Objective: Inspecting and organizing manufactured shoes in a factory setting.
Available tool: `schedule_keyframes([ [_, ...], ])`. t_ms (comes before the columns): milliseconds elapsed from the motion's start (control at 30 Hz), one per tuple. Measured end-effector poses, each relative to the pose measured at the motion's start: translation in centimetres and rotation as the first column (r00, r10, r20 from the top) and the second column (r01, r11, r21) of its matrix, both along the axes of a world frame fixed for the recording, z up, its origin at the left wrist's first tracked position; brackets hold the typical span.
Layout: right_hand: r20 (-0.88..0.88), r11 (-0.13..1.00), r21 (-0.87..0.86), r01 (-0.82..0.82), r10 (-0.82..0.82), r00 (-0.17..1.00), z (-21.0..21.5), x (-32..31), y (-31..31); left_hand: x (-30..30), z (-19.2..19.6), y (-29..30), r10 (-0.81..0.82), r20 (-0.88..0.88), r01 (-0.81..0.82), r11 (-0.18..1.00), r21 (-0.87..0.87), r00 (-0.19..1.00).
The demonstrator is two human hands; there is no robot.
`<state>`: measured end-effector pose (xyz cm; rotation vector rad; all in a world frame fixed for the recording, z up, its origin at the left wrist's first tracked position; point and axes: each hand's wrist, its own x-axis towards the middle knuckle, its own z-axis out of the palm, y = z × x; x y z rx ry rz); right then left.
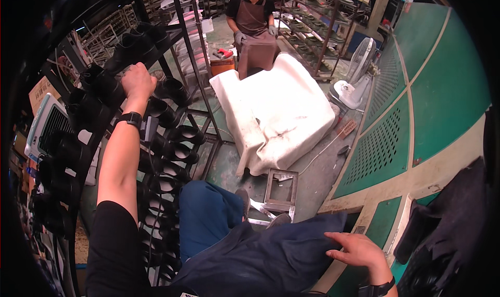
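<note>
My left arm stretches up to a dark metal rack holding rows of black shoes. At its upper tier, my left hand (138,83) is closed, with curled fingers against the edge of a black shoe (103,82); the fingertips are partly hidden. More black shoes (174,91) stand just right of that hand, and others (179,153) fill the tiers below. My right hand (359,250) is open and holds nothing. Its fingers point left over the edge of the dark blue apron (260,255) spread across my lap.
A white sheet (281,109) covers a bulky object ahead. Behind it sits a person (252,26) in a brown apron and grey gloves. A white fan (357,73) stands beside green machine panels (401,114) on the right. A small metal frame (281,187) stands before my feet. Dark cloth (448,219) hangs at right.
</note>
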<state>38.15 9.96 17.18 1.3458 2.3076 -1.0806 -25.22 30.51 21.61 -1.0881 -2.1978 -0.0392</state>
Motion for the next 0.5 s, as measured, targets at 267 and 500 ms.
schedule_keyframes([
  [267, 0.005, 0.970, -0.060, 0.237, -0.237, 0.972, 0.9, 0.7, -0.2, 2.0, -0.8, 1.4, -0.056, -0.013, 0.056, 0.998, -0.004, 0.998],
  [500, -0.420, 0.874, -0.106, 0.473, -0.471, 0.776, 0.8, -0.3, 0.7, -2.5, -0.9, 0.7, -0.069, -0.093, 0.070, 0.997, 0.012, 0.993],
])
